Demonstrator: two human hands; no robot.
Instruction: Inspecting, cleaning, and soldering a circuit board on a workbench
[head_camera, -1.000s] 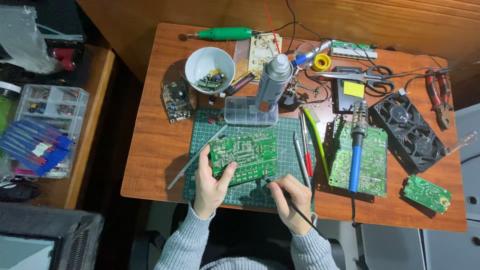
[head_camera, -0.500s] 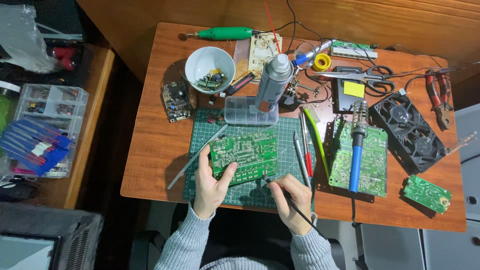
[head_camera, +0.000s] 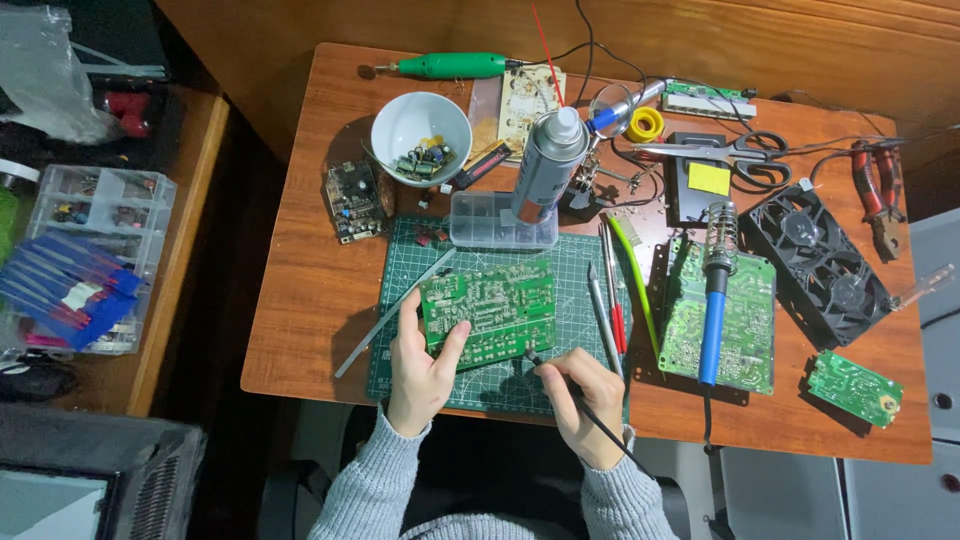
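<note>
A green circuit board (head_camera: 492, 311) lies on a dark green cutting mat (head_camera: 570, 262) at the front middle of the wooden table. My left hand (head_camera: 423, 365) grips the board's near left corner, thumb on top. My right hand (head_camera: 581, 396) holds a thin black soldering tool (head_camera: 562, 384) like a pen, its tip touching the board's near right edge. A black cable runs back from the tool past my wrist. Both sleeves are grey knit.
On the mat's right lie tweezers and a red-handled tool (head_camera: 612, 296). A blue soldering iron (head_camera: 713, 300) rests on a second green board (head_camera: 735, 318). Behind the mat stand a spray can (head_camera: 546, 166), a clear box (head_camera: 488, 222), a white bowl (head_camera: 405, 118). Fans (head_camera: 822, 266) sit right.
</note>
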